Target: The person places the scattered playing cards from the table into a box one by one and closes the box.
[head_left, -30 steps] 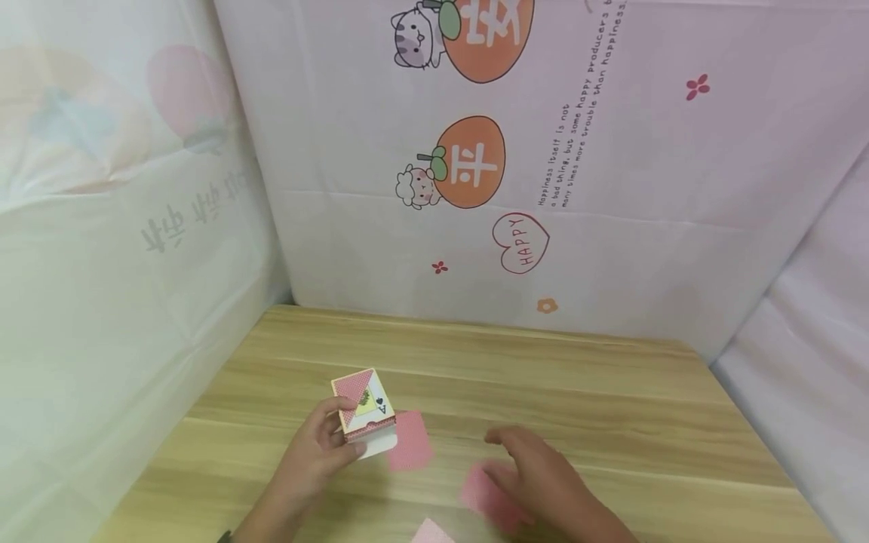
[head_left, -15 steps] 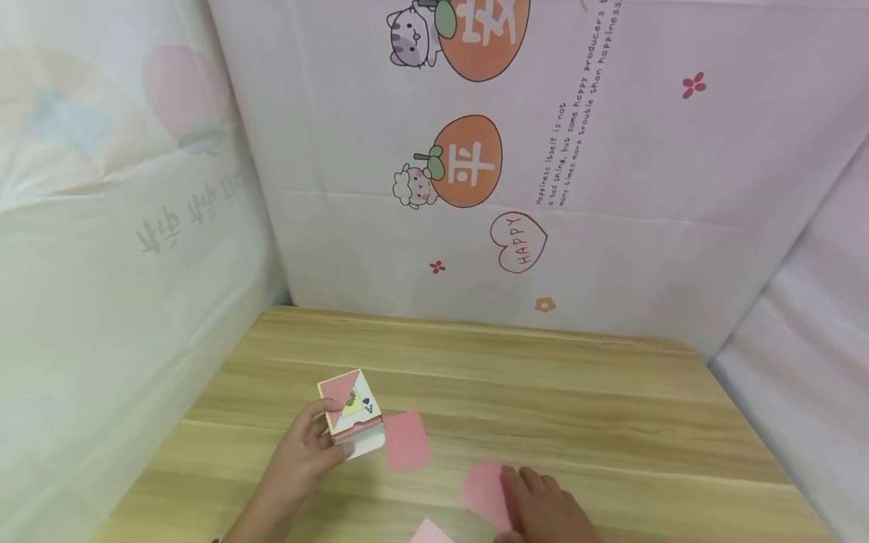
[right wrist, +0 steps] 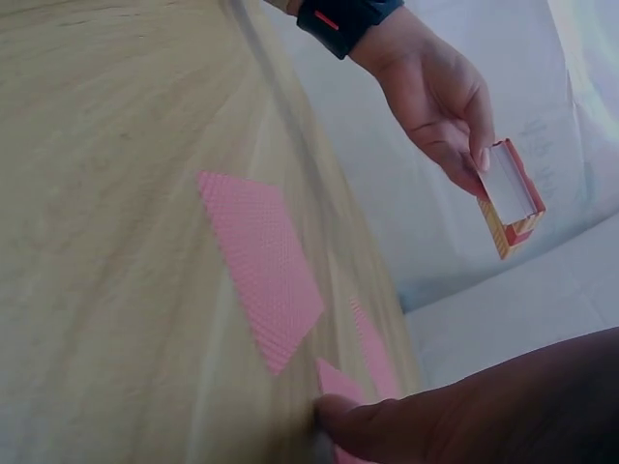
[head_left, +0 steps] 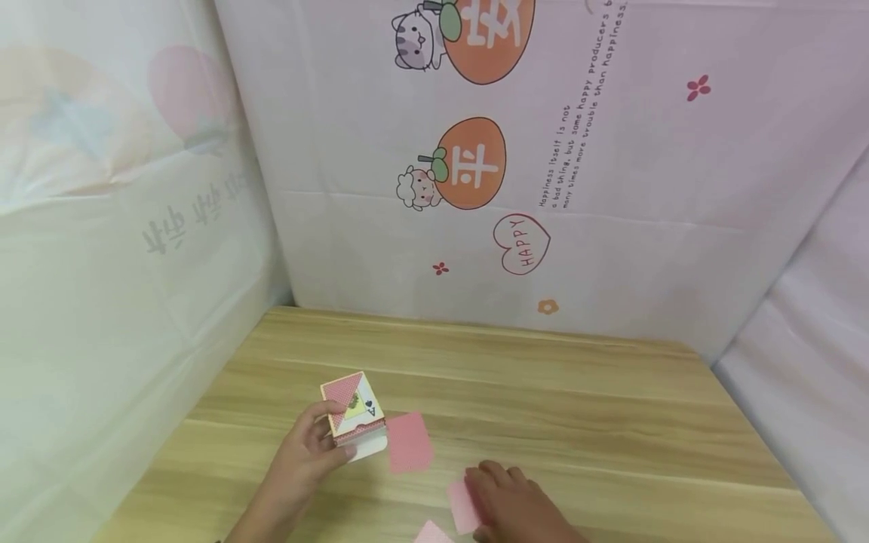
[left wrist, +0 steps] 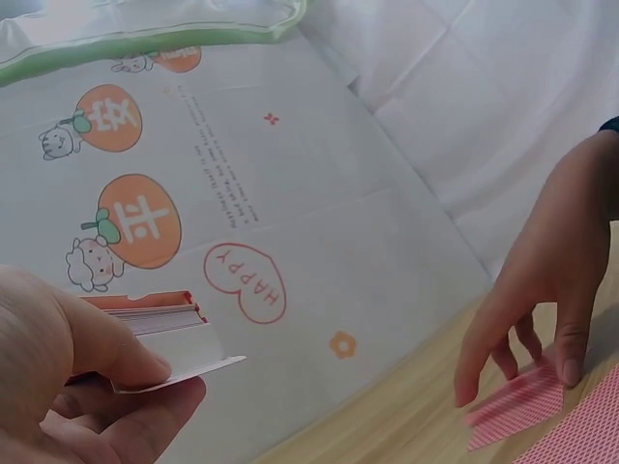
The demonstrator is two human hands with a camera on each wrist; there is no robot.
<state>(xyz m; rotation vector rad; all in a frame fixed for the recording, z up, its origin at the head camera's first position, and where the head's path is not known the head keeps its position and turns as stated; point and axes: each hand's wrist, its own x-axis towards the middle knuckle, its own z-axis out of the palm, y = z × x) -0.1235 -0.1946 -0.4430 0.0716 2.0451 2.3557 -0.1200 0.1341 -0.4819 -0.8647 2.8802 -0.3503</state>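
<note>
Nearest the person: a pink-backed card (head_left: pixel 432 532) flat on the wood-grain table (head_left: pixel 577 407), partly cut off by the lower edge of the head view. Just beyond it, the right hand (head_left: pixel 512 501), fingers bent, thumb opposed, pinching a second pink card (head_left: pixel 465 507) by its edges. This card sits tilted, near the tabletop; whether its lower edge touches, cannot tell.

Across to the left, the left hand (head_left: pixel 312 449) clamped on a card box (head_left: pixel 354 407), thumb on the white flap, fingers round the side. Box held above the table, open end toward the person, edges of a stack showing inside. Ace of spades printed on its face. Dark band (right wrist: pixel 343 21) on the left wrist.

A third pink card (head_left: pixel 409 443) flat on the table, just right of the box as the head view has it.

Farthest: a white cloth (head_left: pixel 638 241) behind the table, orange fruit, cartoon animals and a "HAPPY" heart on it.
</note>
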